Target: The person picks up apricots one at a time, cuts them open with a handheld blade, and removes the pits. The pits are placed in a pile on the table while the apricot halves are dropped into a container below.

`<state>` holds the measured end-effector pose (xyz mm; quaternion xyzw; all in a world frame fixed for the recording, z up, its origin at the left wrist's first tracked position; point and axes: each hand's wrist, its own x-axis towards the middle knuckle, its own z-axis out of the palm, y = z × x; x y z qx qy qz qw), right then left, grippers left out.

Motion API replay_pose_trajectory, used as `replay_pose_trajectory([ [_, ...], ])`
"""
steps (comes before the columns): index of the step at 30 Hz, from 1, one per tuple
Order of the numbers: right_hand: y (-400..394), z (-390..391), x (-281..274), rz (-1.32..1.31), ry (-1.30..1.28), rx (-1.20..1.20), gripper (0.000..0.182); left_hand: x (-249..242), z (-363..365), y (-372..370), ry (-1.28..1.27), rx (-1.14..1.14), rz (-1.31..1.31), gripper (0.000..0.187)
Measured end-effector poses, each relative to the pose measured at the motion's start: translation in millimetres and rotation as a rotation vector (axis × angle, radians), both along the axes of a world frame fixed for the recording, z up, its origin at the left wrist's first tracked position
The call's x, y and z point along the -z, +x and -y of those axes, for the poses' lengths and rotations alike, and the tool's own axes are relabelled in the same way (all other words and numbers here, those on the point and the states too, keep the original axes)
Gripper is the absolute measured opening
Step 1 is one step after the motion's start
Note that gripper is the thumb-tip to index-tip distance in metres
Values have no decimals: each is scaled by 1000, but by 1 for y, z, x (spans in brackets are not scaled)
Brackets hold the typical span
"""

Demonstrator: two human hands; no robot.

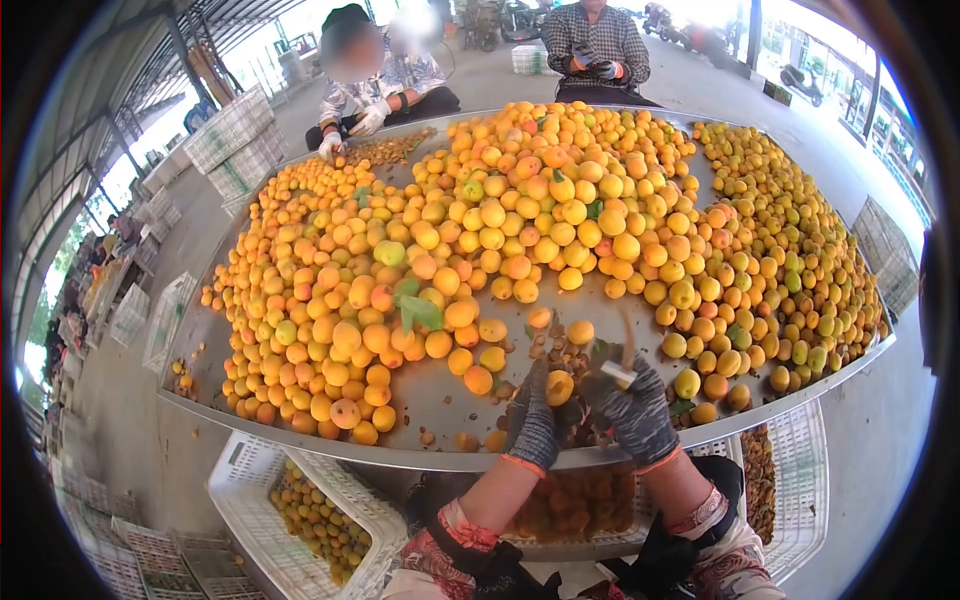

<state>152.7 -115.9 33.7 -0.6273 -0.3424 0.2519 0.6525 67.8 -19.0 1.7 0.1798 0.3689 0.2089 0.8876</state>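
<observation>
My left hand (533, 420), in a grey knit glove, holds an orange apricot (559, 386) just above the near edge of the metal table (440, 400). My right hand (634, 408), gloved the same way, grips a small knife (620, 366) whose blade rises blurred beside the fruit. A little heap of brown pits (556, 350) lies on the table just beyond my hands. A very large pile of apricots (520, 230) covers most of the table.
A white crate (300, 520) holding several apricots stands below the table at the left, more crates (800, 470) under my hands and at the right. Three people sit at the far side, one with gloved hands (350, 130) on the fruit. Stacked empty crates (235, 140) stand far left.
</observation>
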Motion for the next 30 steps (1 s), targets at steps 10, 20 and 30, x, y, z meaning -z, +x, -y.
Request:
replay_pose_trajectory([
  [10, 33, 12, 23, 174, -237, 44, 24, -4, 3, -1, -93, -145, 154, 26],
  [20, 38, 25, 61, 353, -154, -44, 27, -10, 20, -32, 1459, 374, 102, 36],
  [30, 39, 28, 73, 282, -259, 105, 28, -13, -22, -42, 1326, 106, -261, 38],
])
